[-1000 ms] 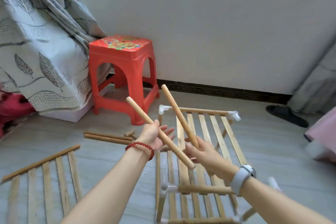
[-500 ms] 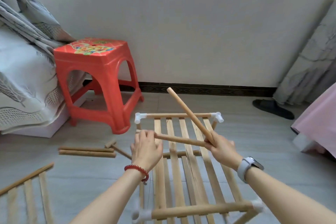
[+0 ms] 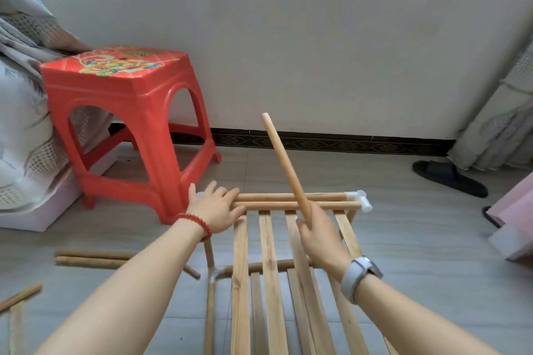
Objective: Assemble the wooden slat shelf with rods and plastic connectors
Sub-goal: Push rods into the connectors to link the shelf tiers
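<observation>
The wooden slat shelf [image 3: 268,268] lies on the floor in front of me, with a white plastic connector [image 3: 359,199] at its far right corner and another [image 3: 215,274] on its left side. A loose rod [image 3: 288,206] lies along the far rail. My left hand [image 3: 216,207], which wears a red bead bracelet, rests with straight, spread fingers on that rod's left end and hides the far left corner. My right hand [image 3: 317,228] grips the lower end of a second rod [image 3: 285,164], which points up and to the left over the shelf.
A red plastic stool [image 3: 124,112] stands just left of the shelf's far corner. Loose rods [image 3: 92,258] lie on the floor to the left, and part of another slat panel [image 3: 17,297] shows at the lower left. A black slipper [image 3: 450,179] lies at the right, by the wall.
My left hand has carried its rod forward and laid it along the shelf's far rail. My right hand has tipped its rod more upright. The view has moved closer to the shelf.
</observation>
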`<act>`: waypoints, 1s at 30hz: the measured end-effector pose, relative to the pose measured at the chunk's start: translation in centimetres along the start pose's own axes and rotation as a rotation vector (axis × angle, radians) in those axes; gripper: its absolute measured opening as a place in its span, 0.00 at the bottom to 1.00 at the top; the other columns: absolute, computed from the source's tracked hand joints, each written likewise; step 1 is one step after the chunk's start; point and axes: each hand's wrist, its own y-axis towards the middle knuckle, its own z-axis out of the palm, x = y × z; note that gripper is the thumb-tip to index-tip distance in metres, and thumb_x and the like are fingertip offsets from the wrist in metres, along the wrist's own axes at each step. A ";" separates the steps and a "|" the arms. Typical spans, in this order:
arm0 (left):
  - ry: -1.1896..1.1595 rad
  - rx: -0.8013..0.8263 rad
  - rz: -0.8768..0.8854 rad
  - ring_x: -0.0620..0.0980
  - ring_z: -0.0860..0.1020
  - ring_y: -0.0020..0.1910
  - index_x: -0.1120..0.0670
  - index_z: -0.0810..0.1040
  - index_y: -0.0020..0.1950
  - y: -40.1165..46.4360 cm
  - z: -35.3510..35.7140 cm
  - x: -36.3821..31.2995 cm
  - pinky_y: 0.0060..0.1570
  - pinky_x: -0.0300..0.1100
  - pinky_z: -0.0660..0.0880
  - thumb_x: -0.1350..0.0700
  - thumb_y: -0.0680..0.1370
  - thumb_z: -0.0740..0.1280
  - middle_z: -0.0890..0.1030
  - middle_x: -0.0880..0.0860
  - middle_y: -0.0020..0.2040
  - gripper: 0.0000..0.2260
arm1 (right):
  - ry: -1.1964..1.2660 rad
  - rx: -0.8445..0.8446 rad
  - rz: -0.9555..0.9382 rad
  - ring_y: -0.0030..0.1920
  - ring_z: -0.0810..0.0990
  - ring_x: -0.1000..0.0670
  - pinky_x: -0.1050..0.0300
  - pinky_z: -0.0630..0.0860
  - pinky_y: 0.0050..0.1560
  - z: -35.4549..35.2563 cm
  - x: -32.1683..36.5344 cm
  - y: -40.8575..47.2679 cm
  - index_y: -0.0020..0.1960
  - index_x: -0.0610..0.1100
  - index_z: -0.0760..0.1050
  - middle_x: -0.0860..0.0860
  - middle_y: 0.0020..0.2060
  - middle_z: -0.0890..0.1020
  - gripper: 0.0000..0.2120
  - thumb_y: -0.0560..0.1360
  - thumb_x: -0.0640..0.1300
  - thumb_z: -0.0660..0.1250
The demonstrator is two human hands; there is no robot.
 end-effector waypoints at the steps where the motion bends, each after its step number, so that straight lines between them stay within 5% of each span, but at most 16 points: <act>1: 0.015 -0.032 0.006 0.53 0.60 0.72 0.44 0.60 0.72 0.3 0.3 -0.1 0.70 0.62 0.48 0.40 0.80 0.47 0.67 0.49 0.70 0.22 | 0.078 0.050 0.019 0.51 0.74 0.52 0.60 0.68 0.43 0.2 0.4 -0.1 0.65 0.49 0.65 0.53 0.51 0.74 0.14 0.80 0.43 0.57; 5: 0.128 -0.191 0.007 0.53 0.73 0.58 0.46 0.66 0.65 -0.9 1.4 0.2 0.61 0.50 0.65 0.40 0.81 0.46 0.74 0.50 0.58 0.19 | 0.165 0.108 0.058 0.51 0.76 0.50 0.62 0.72 0.42 0.3 0.7 0.7 0.68 0.49 0.62 0.51 0.54 0.75 0.16 0.81 0.44 0.56; 12: 0.028 -0.131 -0.109 0.57 0.78 0.52 0.51 0.65 0.59 -9.1 2.9 2.1 0.44 0.47 0.71 0.40 0.81 0.45 0.76 0.52 0.53 0.19 | 0.082 0.238 -0.001 0.42 0.78 0.52 0.51 0.76 0.47 3.2 2.7 1.7 0.60 0.52 0.67 0.52 0.43 0.79 0.12 0.77 0.47 0.60; 15: -0.103 -0.045 -0.183 0.58 0.78 0.51 0.52 0.63 0.52 -13.1 3.2 1.9 0.43 0.47 0.70 0.41 0.81 0.46 0.79 0.53 0.51 0.16 | 0.086 0.347 -0.063 0.51 0.78 0.49 0.47 0.76 0.54 5.1 4.4 1.7 0.58 0.48 0.70 0.49 0.48 0.80 0.11 0.76 0.47 0.63; 19: -0.284 0.090 -0.252 0.60 0.77 0.53 0.55 0.63 0.57 -16.5 3.9 0.7 0.51 0.51 0.73 0.41 0.81 0.47 0.79 0.58 0.53 0.19 | 0.079 0.412 -0.126 0.52 0.77 0.47 0.53 0.73 0.53 6.0 6.4 -0.5 0.56 0.45 0.69 0.47 0.50 0.78 0.08 0.77 0.41 0.61; 25: -0.547 0.220 -0.311 0.53 0.77 0.43 0.57 0.63 0.55 -19.3 4.2 -0.6 0.40 0.44 0.72 0.42 0.81 0.52 0.79 0.56 0.48 0.18 | 0.091 0.178 -0.236 0.42 0.78 0.46 0.47 0.75 0.46 0.8 6.5 -7.9 0.49 0.44 0.72 0.48 0.40 0.79 0.03 0.76 0.39 0.62; 27: -0.702 0.238 -0.310 0.49 0.75 0.37 0.57 0.66 0.53 -20.3 4.1 -0.7 0.37 0.44 0.73 0.44 0.81 0.53 0.77 0.52 0.41 0.16 | 0.088 0.118 -0.260 0.35 0.74 0.51 0.53 0.72 0.40 -2.0 5.7 -11.0 0.44 0.47 0.71 0.50 0.34 0.76 0.03 0.76 0.43 0.65; 30: -1.010 0.225 -0.408 0.52 0.77 0.41 0.58 0.71 0.53 -21.7 4.2 -0.8 0.49 0.50 0.78 0.51 0.82 0.54 0.77 0.52 0.39 0.11 | 0.055 0.101 -0.286 0.33 0.71 0.59 0.65 0.65 0.34 -4.9 4.6 -14.8 0.45 0.55 0.70 0.56 0.32 0.73 0.08 0.76 0.43 0.66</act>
